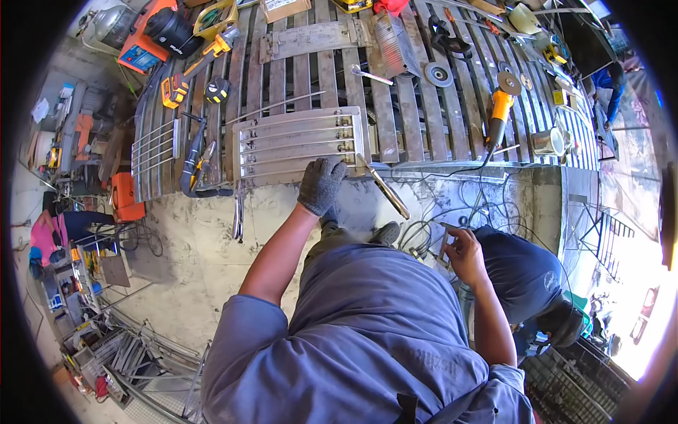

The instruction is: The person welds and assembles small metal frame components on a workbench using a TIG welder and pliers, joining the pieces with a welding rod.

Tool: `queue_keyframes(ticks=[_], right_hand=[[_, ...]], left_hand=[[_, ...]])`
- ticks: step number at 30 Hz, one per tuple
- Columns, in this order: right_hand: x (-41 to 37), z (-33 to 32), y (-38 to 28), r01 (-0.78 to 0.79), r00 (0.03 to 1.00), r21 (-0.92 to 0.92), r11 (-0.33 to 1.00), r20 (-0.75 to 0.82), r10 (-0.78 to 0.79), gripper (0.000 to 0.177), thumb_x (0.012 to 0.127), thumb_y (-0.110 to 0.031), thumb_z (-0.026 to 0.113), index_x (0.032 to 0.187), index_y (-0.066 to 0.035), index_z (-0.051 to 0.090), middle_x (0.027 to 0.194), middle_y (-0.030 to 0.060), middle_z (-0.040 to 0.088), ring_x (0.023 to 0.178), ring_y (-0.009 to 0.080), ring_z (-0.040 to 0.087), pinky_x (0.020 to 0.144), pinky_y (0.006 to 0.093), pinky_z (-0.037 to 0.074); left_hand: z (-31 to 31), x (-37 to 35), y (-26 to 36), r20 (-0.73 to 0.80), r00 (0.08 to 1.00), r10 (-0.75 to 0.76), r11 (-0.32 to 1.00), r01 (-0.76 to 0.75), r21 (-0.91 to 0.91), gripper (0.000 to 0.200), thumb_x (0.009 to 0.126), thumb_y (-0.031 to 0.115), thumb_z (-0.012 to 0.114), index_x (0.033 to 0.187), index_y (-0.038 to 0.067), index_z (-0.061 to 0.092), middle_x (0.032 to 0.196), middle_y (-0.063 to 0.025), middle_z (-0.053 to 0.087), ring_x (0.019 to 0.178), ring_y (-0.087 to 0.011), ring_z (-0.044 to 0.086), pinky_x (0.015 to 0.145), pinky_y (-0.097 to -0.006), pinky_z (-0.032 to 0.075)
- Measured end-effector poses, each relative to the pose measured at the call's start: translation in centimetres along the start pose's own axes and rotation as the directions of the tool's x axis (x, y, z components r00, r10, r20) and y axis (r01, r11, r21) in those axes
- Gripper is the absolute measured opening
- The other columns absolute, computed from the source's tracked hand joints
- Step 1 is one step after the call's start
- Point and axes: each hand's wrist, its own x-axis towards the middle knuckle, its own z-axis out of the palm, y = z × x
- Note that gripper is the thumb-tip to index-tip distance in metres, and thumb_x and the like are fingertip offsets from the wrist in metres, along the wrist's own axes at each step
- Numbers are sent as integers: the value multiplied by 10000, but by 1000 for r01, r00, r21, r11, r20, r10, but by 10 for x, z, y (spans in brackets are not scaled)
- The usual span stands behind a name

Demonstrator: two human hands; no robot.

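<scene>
On the front edge of the slatted metal table lies a flat plate with several thin rods laid across it. My left hand, in a dark grey glove, rests at the plate's front edge, its fingers bent; anything under them is hidden. To its right a hammer-like tool with a wooden handle sticks out over the edge. My bare right hand is held off to the right, below the table, fingers closed round a small thin piece too small to name.
An angle grinder, a grinding disc, a tape measure and a welding torch lie on the table. A bent-over person is close on my right. Cables lie on the floor. Another person stands far left.
</scene>
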Motion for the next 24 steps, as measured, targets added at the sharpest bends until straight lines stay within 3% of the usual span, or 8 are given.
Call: queue_keyframes(ticks=[11, 14, 17, 19, 20, 21, 22, 24], right_hand=[[26, 5, -54, 89, 996, 30, 996, 18, -90, 392, 944, -94, 845, 1308, -23, 719, 1267, 183, 718, 1020, 324, 769, 889, 446, 611], [28, -2, -58, 118, 993, -3, 993, 24, -117, 412, 936, -75, 848, 1321, -21, 712, 1272, 197, 712, 1029, 350, 764, 909, 454, 605], [27, -12, -70, 126, 992, -3, 992, -11, -126, 415, 935, -48, 839, 1327, -18, 706, 1274, 186, 710, 1020, 339, 758, 888, 452, 612], [27, -16, -75, 98, 994, 11, 995, -54, -97, 420, 930, -37, 839, 1327, -15, 705, 1282, 178, 711, 990, 319, 755, 845, 432, 616], [29, -15, -71, 92, 992, -25, 995, -78, -94, 428, 927, -35, 842, 1332, -15, 706, 1296, 174, 712, 968, 302, 753, 813, 415, 615], [30, -12, -67, 96, 989, -31, 995, -107, -99, 429, 931, -39, 840, 1337, -10, 705, 1297, 174, 713, 967, 296, 755, 812, 415, 613], [30, -9, -72, 90, 988, -18, 996, -121, -91, 428, 933, -43, 840, 1338, -9, 705, 1300, 174, 713, 966, 296, 755, 817, 413, 611], [26, -4, -84, 62, 990, -8, 998, -128, -62, 431, 936, -49, 840, 1342, -7, 703, 1300, 177, 712, 969, 303, 754, 826, 413, 605]], left_hand=[[-6, 1, 0, 7, 1000, -3, 1000, 3, -24, 82, 949, 181, 743, 1010, 137, 709, 1093, -93, 660, 1020, -336, 663, 866, -484, 546], [-31, 6, 1, 72, 997, -18, 999, 15, 49, 120, 949, 183, 748, 1052, 124, 728, 1126, -103, 673, 1035, -348, 667, 880, -500, 547], [-85, 18, -25, -124, 987, -98, 995, 96, -19, 176, 954, 187, 739, 1112, 111, 753, 1152, -126, 689, 1047, -370, 670, 894, -522, 545], [-93, 4, -98, -229, 952, -204, 963, 237, 129, 281, 974, 186, 723, 1234, 80, 738, 1178, -200, 706, 1118, -452, 665, 959, -557, 531], [-127, 16, -124, -151, 906, -396, 892, 419, 173, 323, 991, 199, 704, 1284, 66, 720, 1214, -219, 703, 1158, -478, 658, 1009, -569, 521], [-149, 16, -151, -290, 796, -532, 814, 575, 85, 327, 1004, 209, 673, 1292, 60, 715, 1217, -249, 688, 1148, -477, 651, 1041, -572, 506], [-140, -18, -225, -278, 795, -539, 691, 606, 394, 489, 961, 284, 768, 1344, 1, 654, 1257, -275, 701, 1244, -498, 661, 1024, -606, 538], [-195, -13, -247, -286, 482, -828, 370, 854, 366, 591, 941, 361, 807, 1379, -9, 663, 1262, -305, 733, 1210, -510, 701, 1016, -603, 558]])
